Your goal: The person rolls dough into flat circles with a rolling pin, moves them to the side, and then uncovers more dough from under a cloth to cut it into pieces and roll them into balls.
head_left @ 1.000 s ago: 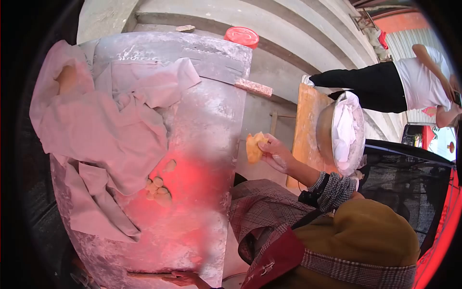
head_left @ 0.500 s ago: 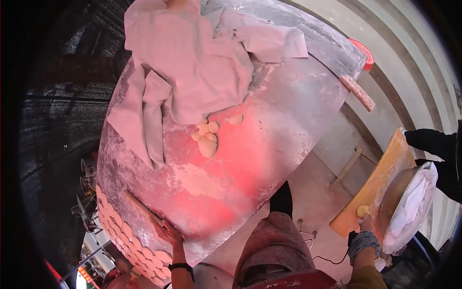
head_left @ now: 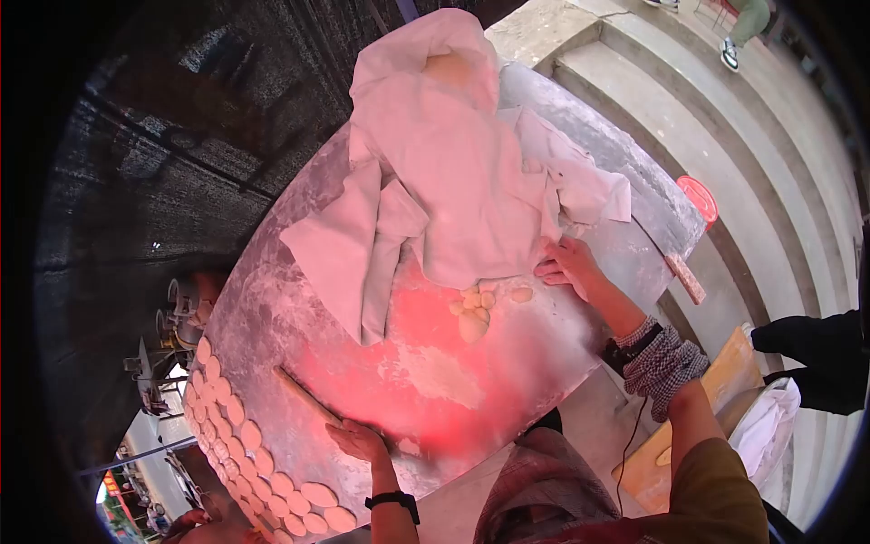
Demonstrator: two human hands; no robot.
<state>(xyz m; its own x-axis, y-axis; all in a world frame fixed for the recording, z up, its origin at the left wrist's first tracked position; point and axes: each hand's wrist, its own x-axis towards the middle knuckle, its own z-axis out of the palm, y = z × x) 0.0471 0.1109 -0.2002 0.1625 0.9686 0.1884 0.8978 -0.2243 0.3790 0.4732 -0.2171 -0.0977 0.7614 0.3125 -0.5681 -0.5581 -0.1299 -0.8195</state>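
My left hand is closed round the near end of a wooden rolling pin, which lies slanted on the floured table. My right hand reaches out over the table with its fingers apart, at the edge of a large pale cloth. Whether the fingertips touch the cloth is hard to see. Just left of that hand lies a small cluster of dough pieces, with a single dough piece apart from it. The cloth covers something; a bit of pale tan surface shows at its top.
Several flat dough rounds line the table's left edge. A wooden board and a bowl with white cloth stand at the right, near a person's dark-clothed legs. A red-rimmed round thing and curved steps lie beyond.
My right hand has moved from a small yellowish piece on the wooden board to the cloth's edge on the table. My left hand stays on the rolling pin. The view has shifted.
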